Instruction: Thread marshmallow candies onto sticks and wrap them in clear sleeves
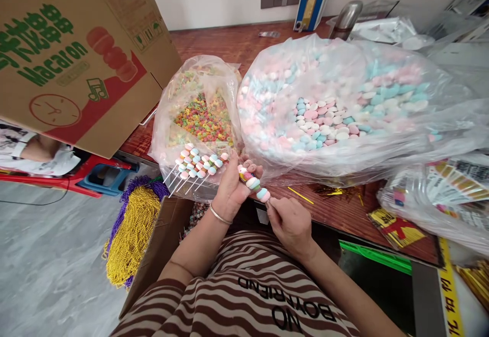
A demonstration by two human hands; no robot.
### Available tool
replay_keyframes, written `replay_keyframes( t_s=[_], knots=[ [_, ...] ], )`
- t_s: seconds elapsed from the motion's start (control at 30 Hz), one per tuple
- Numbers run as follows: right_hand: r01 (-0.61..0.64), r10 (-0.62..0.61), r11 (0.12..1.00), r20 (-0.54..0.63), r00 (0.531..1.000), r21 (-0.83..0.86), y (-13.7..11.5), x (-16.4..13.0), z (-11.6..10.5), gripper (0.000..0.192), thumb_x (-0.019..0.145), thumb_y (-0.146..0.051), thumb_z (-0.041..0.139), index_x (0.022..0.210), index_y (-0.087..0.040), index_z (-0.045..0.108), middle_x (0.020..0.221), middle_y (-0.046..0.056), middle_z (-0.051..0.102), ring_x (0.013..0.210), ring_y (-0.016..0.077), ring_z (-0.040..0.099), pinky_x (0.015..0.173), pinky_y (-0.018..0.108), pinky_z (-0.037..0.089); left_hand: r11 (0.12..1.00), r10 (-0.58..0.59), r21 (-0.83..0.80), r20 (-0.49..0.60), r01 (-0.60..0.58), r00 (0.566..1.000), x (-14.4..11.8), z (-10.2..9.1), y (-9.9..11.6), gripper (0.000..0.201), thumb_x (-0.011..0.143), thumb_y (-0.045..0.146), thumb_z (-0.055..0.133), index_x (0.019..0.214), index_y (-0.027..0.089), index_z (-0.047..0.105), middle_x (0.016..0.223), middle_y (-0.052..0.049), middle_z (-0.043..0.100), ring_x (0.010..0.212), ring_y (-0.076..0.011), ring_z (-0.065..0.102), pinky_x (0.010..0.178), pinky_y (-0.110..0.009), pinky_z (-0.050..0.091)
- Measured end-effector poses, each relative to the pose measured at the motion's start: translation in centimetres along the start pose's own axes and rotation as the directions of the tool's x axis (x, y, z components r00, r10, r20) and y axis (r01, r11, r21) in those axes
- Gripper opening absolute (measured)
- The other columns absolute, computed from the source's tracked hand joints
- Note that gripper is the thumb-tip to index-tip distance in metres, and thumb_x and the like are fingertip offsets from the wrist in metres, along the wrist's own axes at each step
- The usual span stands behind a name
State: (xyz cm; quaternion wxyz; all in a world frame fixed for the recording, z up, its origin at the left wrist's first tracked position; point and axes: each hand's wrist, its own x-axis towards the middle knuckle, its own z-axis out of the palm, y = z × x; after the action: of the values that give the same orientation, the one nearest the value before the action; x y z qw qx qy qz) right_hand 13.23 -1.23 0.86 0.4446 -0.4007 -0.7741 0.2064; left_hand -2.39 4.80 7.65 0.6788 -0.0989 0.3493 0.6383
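Note:
A skewer of pastel candies [252, 182] lies across the curled fingers of my left hand [234, 187], palm turned up. At its near end my right hand [293, 221] is closed in a pinch below the last candy; the stick between those fingers is hidden. Just left of my left hand, several finished candy skewers [195, 163] rest side by side on a clear plastic bag [160, 123], their white sticks pointing toward me. That bag holds small colorful ring beads [204, 118]. To the right, a larger plastic bag [267, 164] is full of pink, white and blue candies [324, 120].
A large cardboard box [87, 62] stands at the left on the wooden table [214, 36]. Gold bead strands [132, 240] hang below. Behind are a blue device [314, 2] and a metal cup [347, 19]. Packaging [454, 189] lies at right. Another person's arm [40, 148] shows far left.

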Motion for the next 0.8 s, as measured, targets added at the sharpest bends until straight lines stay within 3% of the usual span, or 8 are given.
replay_keyframes(
  t_s=[0.07,0.13,0.23,0.3,0.53,0.67,0.73,0.8],
  knots=[
    [-0.329,0.306,0.879,0.119,0.944,0.345,-0.4,-0.1,0.0,0.023,0.099,-0.033,0.058,0.08,-0.02,0.063,0.063,-0.002,0.054,0.056,0.0111,0.046,0.054,0.027,0.034,0.998,-0.049,-0.023,0.059,0.051,0.997,0.0,-0.2,0.0,0.044,0.091,0.057,0.061,0.078,0.015,0.057,0.058,0.008,0.035,0.046,-0.0044,0.039,0.06,-0.023,0.056],
    [-0.577,0.494,0.554,0.32,0.808,0.6,-1.0,0.0,0.0,0.032,0.095,-0.046,0.062,0.077,-0.02,0.06,0.054,-0.007,0.042,0.047,0.0086,0.035,0.048,0.025,0.029,0.998,-0.049,-0.032,0.145,0.054,0.988,0.0,-0.4,-0.3,0.044,0.093,0.058,0.059,0.08,0.016,0.059,0.058,0.009,0.033,0.045,-0.004,0.036,0.06,-0.022,0.056],
    [-0.692,0.532,0.133,0.538,0.654,0.709,-1.8,0.5,0.1,0.036,0.087,-0.053,0.071,0.079,-0.019,0.063,0.048,-0.013,0.026,0.041,0.0047,0.02,0.044,0.023,0.026,1.0,-0.027,-0.005,0.253,0.03,0.967,-0.1,-0.8,-1.6,0.044,0.095,0.057,0.055,0.08,0.016,0.06,0.059,0.008,0.035,0.045,-0.0044,0.037,0.059,-0.02,0.054],
    [-0.688,0.548,0.047,0.557,0.624,0.724,-2.1,0.8,0.2,0.037,0.082,-0.052,0.077,0.077,-0.018,0.065,0.047,-0.013,0.027,0.04,0.0034,0.02,0.044,0.021,0.027,0.999,-0.011,0.054,0.276,-0.004,0.961,0.0,-1.1,-2.4,0.042,0.096,0.055,0.056,0.08,0.016,0.061,0.059,0.007,0.04,0.048,-0.0054,0.042,0.061,-0.021,0.054],
    [-0.657,0.567,0.015,0.535,0.626,0.754,-1.4,1.1,-0.2,0.036,0.081,-0.05,0.079,0.078,-0.016,0.067,0.048,-0.013,0.028,0.039,0.0026,0.021,0.043,0.02,0.027,0.976,0.148,0.098,0.349,-0.193,0.926,0.5,-1.5,-1.0,0.043,0.091,0.056,0.064,0.112,0.019,0.068,0.105,-0.009,0.072,0.096,-0.0214,0.071,0.084,-0.035,0.057],
    [-0.691,0.499,-0.044,0.616,0.61,0.721,-1.5,1.3,-0.1,0.035,0.083,-0.051,0.076,0.078,-0.018,0.064,0.048,-0.014,0.025,0.039,0.0032,0.016,0.041,0.021,0.025,0.982,0.163,0.043,0.296,-0.184,0.941,0.6,-0.8,0.0,0.023,0.094,0.043,0.065,0.106,0.024,0.068,0.068,0.005,0.057,0.06,-0.0088,0.06,0.071,-0.025,0.055],
    [-0.685,0.512,0.069,0.564,0.648,0.725,-1.6,1.2,0.2,0.035,0.087,-0.052,0.071,0.079,-0.019,0.063,0.048,-0.013,0.026,0.039,0.0049,0.018,0.042,0.022,0.026,0.989,0.122,0.051,0.257,-0.14,0.959,0.7,-0.6,-0.5,0.014,0.095,0.036,0.066,0.095,0.022,0.066,0.059,0.009,0.042,0.047,-0.0049,0.045,0.06,-0.019,0.05],
    [-0.611,0.542,0.416,0.356,0.761,0.673,-1.4,1.0,0.5,0.033,0.093,-0.049,0.064,0.078,-0.02,0.062,0.05,-0.009,0.036,0.042,0.0079,0.03,0.046,0.025,0.03,0.992,0.097,0.056,0.206,-0.111,0.974,0.7,-0.4,-1.6,0.019,0.093,0.034,0.068,0.085,0.019,0.061,0.058,0.009,0.038,0.046,-0.0039,0.041,0.056,-0.018,0.047]
  ],
)
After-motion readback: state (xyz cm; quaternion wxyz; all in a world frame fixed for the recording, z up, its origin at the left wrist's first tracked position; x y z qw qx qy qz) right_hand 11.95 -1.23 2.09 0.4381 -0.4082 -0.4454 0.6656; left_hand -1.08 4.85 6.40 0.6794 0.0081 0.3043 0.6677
